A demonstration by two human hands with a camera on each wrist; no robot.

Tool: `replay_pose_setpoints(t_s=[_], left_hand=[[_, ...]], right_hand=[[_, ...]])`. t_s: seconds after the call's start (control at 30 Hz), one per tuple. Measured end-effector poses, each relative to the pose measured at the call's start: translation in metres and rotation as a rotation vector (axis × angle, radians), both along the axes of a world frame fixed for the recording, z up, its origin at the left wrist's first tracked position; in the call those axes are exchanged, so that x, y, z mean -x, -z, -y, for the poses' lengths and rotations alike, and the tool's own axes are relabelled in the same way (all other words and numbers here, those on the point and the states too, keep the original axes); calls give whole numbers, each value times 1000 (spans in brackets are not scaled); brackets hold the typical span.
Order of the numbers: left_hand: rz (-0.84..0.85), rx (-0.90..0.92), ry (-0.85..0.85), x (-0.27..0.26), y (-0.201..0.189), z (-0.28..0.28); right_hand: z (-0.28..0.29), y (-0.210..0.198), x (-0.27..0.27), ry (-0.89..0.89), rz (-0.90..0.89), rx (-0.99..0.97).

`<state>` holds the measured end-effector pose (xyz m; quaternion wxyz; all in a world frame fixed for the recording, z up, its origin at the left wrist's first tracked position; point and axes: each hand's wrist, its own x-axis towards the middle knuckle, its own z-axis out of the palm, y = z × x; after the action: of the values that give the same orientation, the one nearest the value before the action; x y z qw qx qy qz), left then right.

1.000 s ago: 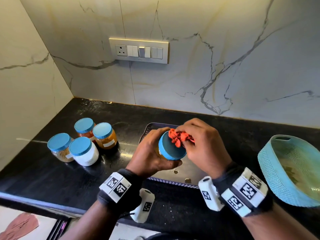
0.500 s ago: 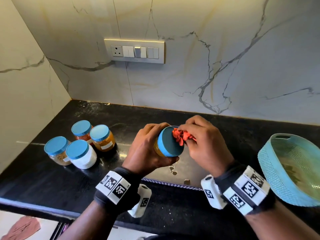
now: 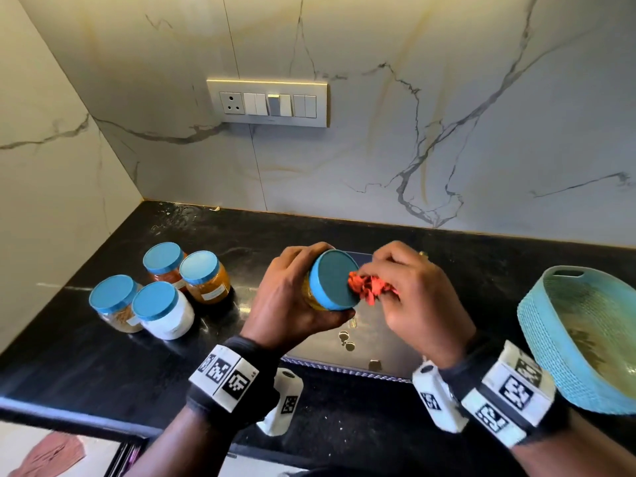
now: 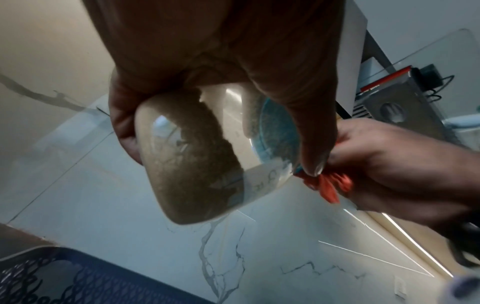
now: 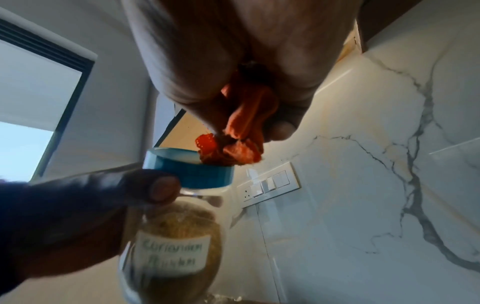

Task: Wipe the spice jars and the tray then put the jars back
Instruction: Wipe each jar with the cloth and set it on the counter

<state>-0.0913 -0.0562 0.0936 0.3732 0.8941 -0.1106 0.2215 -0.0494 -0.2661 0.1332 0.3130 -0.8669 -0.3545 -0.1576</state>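
My left hand (image 3: 292, 301) grips a clear spice jar (image 5: 171, 242) with a blue lid (image 3: 332, 282), tilted so the lid faces me, above the tray (image 3: 375, 352). The jar holds brownish powder (image 4: 197, 156) and carries a white label. My right hand (image 3: 413, 297) pinches a bunched orange cloth (image 3: 368, 287) against the lid's right edge. In the right wrist view the cloth (image 5: 233, 144) touches the lid top (image 5: 189, 166). Several other blue-lidded jars (image 3: 158, 290) stand in a cluster on the black counter to the left.
A teal woven basket (image 3: 550, 332) sits at the right edge of the counter. A switch panel (image 3: 268, 103) is on the marble wall behind. The counter's front edge (image 3: 69, 414) runs below my wrists. The tray's patterned rim (image 4: 52, 275) shows in the left wrist view.
The cloth has moved from the lid's upper rim down to its right edge. The jar and both hands have risen slightly and the jar has turned a little in my left hand.
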Motion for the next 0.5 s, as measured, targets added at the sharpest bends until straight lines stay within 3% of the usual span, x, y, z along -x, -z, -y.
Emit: replay_pose_setpoints(t_s=[0.1,0.23,0.37,0.5], left_hand=[[-19,-61,23,-5,-4,4],[-15,-149,-4,-10,-12,-4],[-37,-160,-33,-8,-15,-17],[-34,-122,-45,-3,-11,-9]], right_hand=[[-17,-9,-14,53,-34,-90],[-34,-21,1,-16,-48,-174],[-15,-15,20,-168,-35,-15],[4,-6,-2,-72,28,94]])
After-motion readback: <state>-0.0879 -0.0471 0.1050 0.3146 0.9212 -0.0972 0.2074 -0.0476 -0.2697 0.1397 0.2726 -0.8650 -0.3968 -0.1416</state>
